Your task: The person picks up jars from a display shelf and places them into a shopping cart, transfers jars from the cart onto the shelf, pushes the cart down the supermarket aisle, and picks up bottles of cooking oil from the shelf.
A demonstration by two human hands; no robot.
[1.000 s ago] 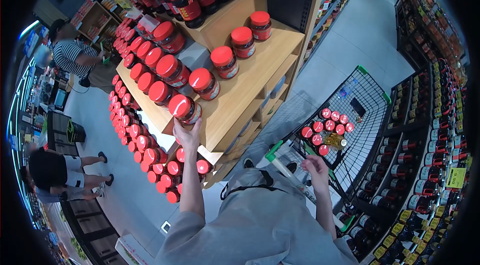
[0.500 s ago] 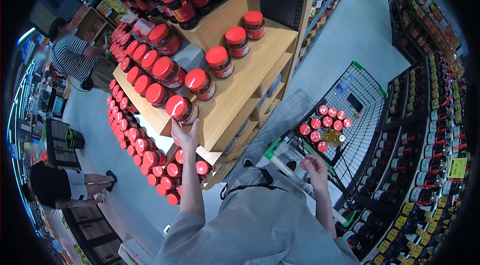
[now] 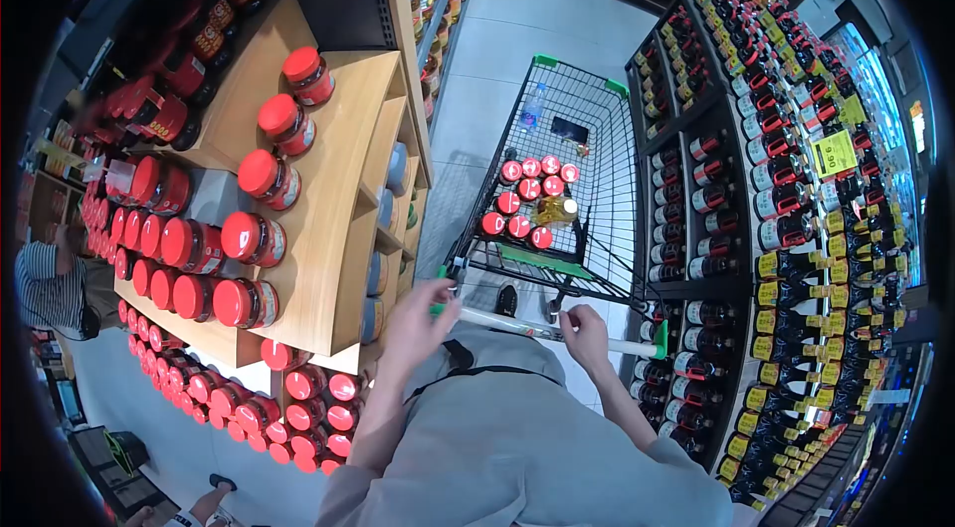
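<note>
My left hand (image 3: 423,320) is over the left end of the shopping cart's handle (image 3: 517,326), empty, with its fingers loosely bent and apart. Over the middle of the handle is my right hand (image 3: 585,336), its fingers curled in; I cannot tell whether they touch the bar. In front of both hands stands the shopping cart (image 3: 607,154). It carries several red-lidded jars (image 3: 519,225), a bottle of yellow oil (image 3: 553,210), a clear bottle (image 3: 534,107) and a dark phone-like slab (image 3: 569,129). A red-lidded jar (image 3: 246,303) sits at the wooden shelf's front corner, apart from my left hand.
The wooden display shelf (image 3: 323,194) on the left holds rows of red-lidded jars, with more stacked below. Racks of dark bottles (image 3: 781,228) with a yellow price tag (image 3: 834,153) line the right. A person in a striped top (image 3: 50,273) stands far left. Tiled floor (image 3: 517,0) runs ahead.
My left hand has left the corner jar, which stays on the shelf, and has come to the cart handle. The view has turned right, toward the cart. My right hand stays near the handle.
</note>
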